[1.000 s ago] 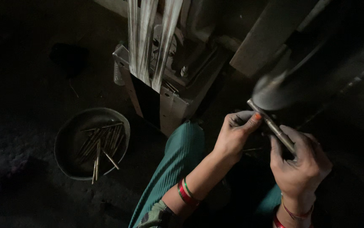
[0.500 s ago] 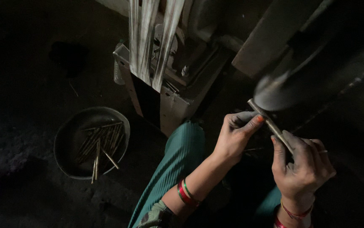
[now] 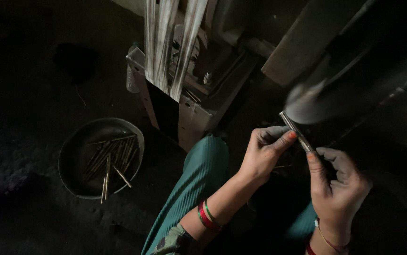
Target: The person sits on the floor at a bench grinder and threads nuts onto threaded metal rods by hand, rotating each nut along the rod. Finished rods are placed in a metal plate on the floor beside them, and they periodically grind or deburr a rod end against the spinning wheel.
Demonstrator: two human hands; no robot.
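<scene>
A thin threaded metal rod [image 3: 297, 131] slants from upper left to lower right, its top end against a blurred grey spinning wheel [image 3: 307, 101]. My left hand [image 3: 265, 151] pinches the rod near its upper part with thumb and fingers. My right hand [image 3: 338, 189] grips its lower end, fingers curled around it. Both wrists wear coloured bangles, and my green-clad knee [image 3: 199, 179] lies below the left arm.
A round dark metal bowl [image 3: 73, 158] with several similar thin rods sits on the dark floor at the left. A metal machine frame [image 3: 189, 101] with pale strips hanging down stands at the top centre. A grey slab leans at the upper right.
My right hand has slid a little down and right along the rod. The rod and left hand stay at the wheel.
</scene>
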